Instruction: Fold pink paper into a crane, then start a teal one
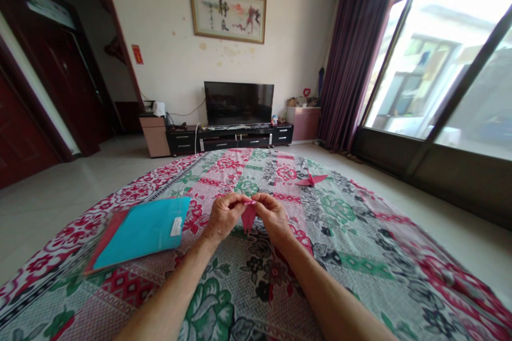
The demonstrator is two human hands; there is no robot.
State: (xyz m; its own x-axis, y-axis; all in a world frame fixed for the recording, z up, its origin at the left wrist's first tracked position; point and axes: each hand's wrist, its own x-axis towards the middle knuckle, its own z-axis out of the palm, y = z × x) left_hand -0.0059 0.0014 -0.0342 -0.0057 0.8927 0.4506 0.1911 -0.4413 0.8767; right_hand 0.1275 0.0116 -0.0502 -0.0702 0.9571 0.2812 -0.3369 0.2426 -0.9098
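Observation:
Between my two hands is a small pink folded paper, its pointed ends hanging down over the tablecloth. My left hand pinches its upper edge from the left with thumb and fingertips. From the right, my right hand pinches the same edge, the fingertips of both hands almost meeting. Part of the fold is hidden behind the fingers. Farther off to the right, a finished pink paper crane rests on the cloth with its wings spread.
A blue pack of paper with a white label lies at the left, over a reddish sheet. Both lie on the round table's flowered tablecloth. Beyond stand a low black cabinet and a television.

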